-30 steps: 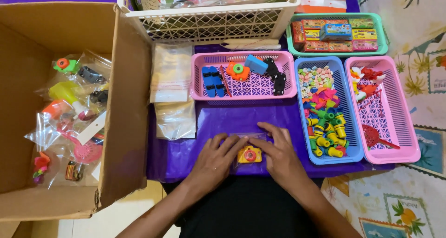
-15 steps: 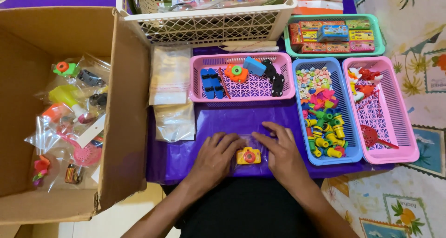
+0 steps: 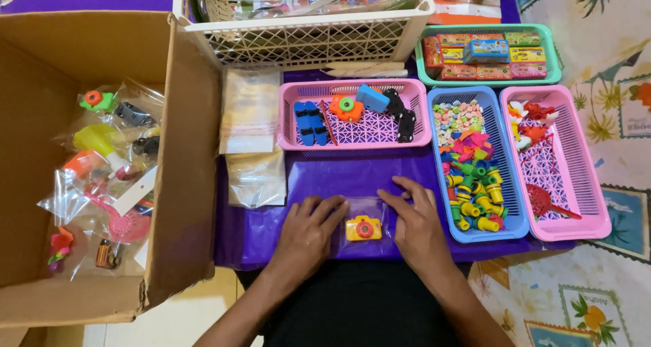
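Note:
A small yellow toy camera [image 3: 363, 228] with a red lens lies inside a clear plastic bag [image 3: 363, 218] on the purple table cover [image 3: 325, 177]. My left hand [image 3: 308, 235] rests flat on the bag's left edge, fingers spread. My right hand [image 3: 417, 225] presses flat on the bag's right edge. Both palms face down and neither hand grips the toy.
A large cardboard box [image 3: 183, 171] at left holds several bagged toys. Empty clear bags [image 3: 254, 144] lie beside it. Ahead sit a pink basket [image 3: 352, 140], a blue basket [image 3: 505, 228] of small parts, another pink basket [image 3: 583, 184], a green tray [image 3: 488, 76] and a white basket [image 3: 305, 42].
Both hands have slid slightly apart, off the toy camera, and now lie flat on the bag's two sides. The toy is more exposed.

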